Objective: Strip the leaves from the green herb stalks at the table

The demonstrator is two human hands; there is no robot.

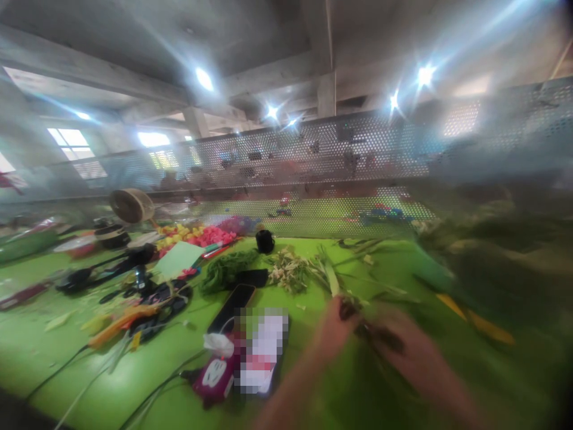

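Both my hands meet low in the middle of the view, over a bright green table [111, 382]. My left hand [333, 328] is closed in a pinch on a dark stem piece [347, 309]. My right hand [405, 349] is smeared by motion; its fingers seem to curl round the same dark bundle [380, 337], but I cannot make out its grip. A pale green stalk [332, 278] and a heap of small pale flowers [290, 272] lie just beyond the hands.
Leafy greens [226, 269], a dark phone [230, 307], a pixelated phone [262, 349] and a magenta charger [215, 376] lie to the left. Tools and cables [134, 275], pink and yellow petals [197, 235], a black cup [265, 240]. A perforated metal screen [313, 155] closes the back.
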